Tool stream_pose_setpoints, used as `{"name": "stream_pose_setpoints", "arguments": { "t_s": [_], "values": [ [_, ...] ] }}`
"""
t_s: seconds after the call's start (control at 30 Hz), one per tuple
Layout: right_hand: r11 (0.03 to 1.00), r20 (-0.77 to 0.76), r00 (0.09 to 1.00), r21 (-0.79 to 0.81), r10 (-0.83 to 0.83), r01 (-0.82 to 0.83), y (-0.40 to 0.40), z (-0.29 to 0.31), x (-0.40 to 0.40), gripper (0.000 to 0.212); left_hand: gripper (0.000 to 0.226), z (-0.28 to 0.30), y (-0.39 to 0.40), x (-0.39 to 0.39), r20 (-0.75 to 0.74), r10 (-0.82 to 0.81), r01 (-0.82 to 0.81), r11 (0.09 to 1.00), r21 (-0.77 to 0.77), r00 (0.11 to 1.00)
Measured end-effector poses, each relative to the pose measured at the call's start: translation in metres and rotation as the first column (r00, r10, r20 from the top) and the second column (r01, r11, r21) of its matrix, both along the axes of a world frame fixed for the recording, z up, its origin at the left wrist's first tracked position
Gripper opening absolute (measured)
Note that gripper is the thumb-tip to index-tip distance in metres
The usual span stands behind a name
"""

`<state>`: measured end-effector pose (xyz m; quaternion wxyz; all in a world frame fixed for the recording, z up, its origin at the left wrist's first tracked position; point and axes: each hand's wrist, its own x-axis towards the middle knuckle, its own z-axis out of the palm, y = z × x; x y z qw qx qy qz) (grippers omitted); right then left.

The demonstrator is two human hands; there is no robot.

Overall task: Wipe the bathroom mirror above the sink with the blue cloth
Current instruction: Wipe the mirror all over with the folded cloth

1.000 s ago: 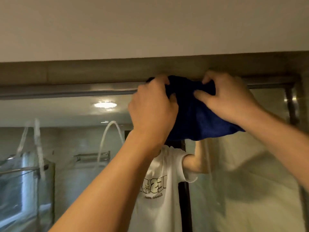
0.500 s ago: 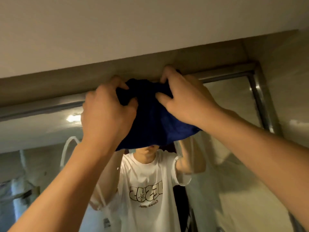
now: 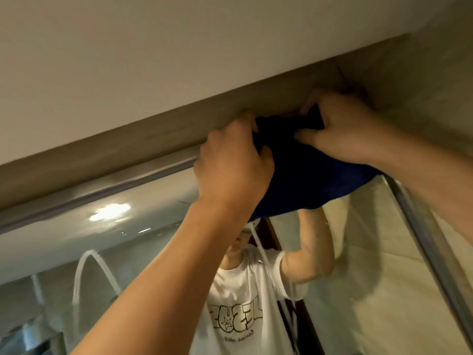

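Far to the left of both hands, a ceiling light (image 3: 110,211) shows as a bright reflection in the mirror (image 3: 143,242), under the metal frame (image 3: 102,187) that runs along the glass's top edge. The left hand (image 3: 231,166) reaches up to that frame, its fingers curled into the bunched upper edge of the blue cloth (image 3: 307,180) and gripping it. Below this hand the glass reflects a person in a white printed T-shirt (image 3: 240,313). The cloth hangs between the two hands, pressed at the mirror's upper right corner. Just right of it, the right hand (image 3: 343,129) pinches the same upper edge, thumb underneath, fingers curled over the top.
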<state>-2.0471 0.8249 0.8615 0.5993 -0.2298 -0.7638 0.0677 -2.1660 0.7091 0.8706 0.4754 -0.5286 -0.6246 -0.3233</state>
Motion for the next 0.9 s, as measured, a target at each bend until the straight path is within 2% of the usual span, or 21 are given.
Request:
{"name": "stream_pose_setpoints", "arguments": {
  "t_s": [0.2, 0.33, 0.4, 0.5, 0.67, 0.83, 0.9],
  "values": [
    [0.982, 0.121, 0.990, 0.163, 0.074, -0.094, -0.036, -0.001, -0.035, 0.044, 0.021, -0.008, -0.047, -0.035, 0.117, 0.023, -0.031, 0.998, 0.063, 0.993],
    [0.981, 0.137, 0.987, 0.159, 0.087, -0.109, -0.020, 0.005, -0.024, 0.040, 0.021, -0.010, -0.034, -0.023, 0.105, 0.000, -0.016, 0.989, 0.145, 0.994],
    [0.989, 0.145, 0.987, 0.116, 0.070, -0.088, 0.001, 0.010, -0.009, 0.050, 0.021, -0.011, -0.012, -0.011, 0.063, -0.017, 0.007, 0.989, 0.151, 0.998],
    [0.999, 0.144, 0.990, 0.053, 0.005, -0.013, 0.024, 0.011, 0.019, 0.052, 0.028, -0.010, 0.021, 0.014, -0.007, -0.022, 0.022, 0.994, 0.109, 1.000],
    [0.994, 0.008, 0.998, -0.089, 0.064, -0.063, 0.049, -0.005, 0.044, 0.040, 0.026, -0.005, 0.056, 0.046, -0.027, 0.011, -0.011, 1.000, 0.001, 1.000],
    [0.988, -0.001, 0.991, -0.085, -0.132, 0.131, 0.027, -0.011, 0.032, 0.044, 0.027, -0.002, 0.048, 0.049, 0.027, 0.002, 0.000, 0.995, -0.101, 1.000],
    [0.991, -0.003, 0.994, -0.080, -0.105, 0.104, 0.010, -0.009, 0.022, 0.041, 0.025, 0.000, 0.028, 0.035, 0.049, 0.011, -0.006, 0.994, -0.107, 0.999]
  ]
}}
